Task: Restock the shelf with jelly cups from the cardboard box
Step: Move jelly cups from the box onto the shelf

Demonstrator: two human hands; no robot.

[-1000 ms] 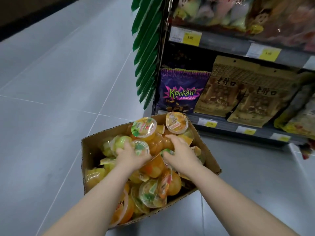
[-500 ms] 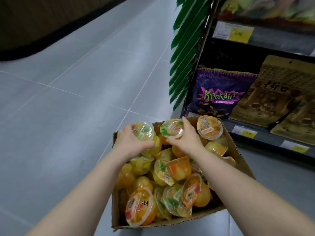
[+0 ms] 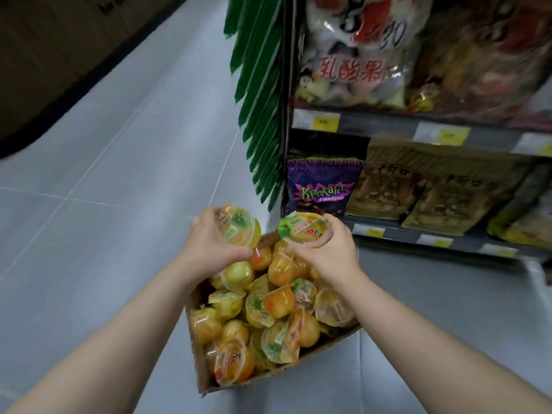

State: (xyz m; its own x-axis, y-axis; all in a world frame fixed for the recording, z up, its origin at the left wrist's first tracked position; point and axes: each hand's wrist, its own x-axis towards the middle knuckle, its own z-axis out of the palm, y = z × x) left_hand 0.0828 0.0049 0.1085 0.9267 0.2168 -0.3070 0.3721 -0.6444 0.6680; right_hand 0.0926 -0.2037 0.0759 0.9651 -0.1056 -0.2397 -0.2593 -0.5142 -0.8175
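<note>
A cardboard box (image 3: 200, 372) stands on the grey floor, heaped with several yellow and orange jelly cups (image 3: 277, 300). My left hand (image 3: 209, 243) grips one yellow jelly cup (image 3: 239, 227) above the box's far left corner. My right hand (image 3: 331, 252) grips a second jelly cup (image 3: 303, 230) with a green and orange lid, held above the box's far end. The shelf (image 3: 388, 124) rises just beyond the box on the right, with snack bags on its levels.
A purple snack bag (image 3: 321, 186) and brown bags (image 3: 388, 180) fill the low shelf level. Bigger bags (image 3: 352, 55) sit on the level above. Green plastic leaves (image 3: 260, 94) hang along the shelf's left end. Grey tiled floor (image 3: 119, 174) spreads to the left.
Both hands have lifted out of the heap, each with a jelly cup, and now hold them above the box's far end. The view has tilted up toward the shelf.
</note>
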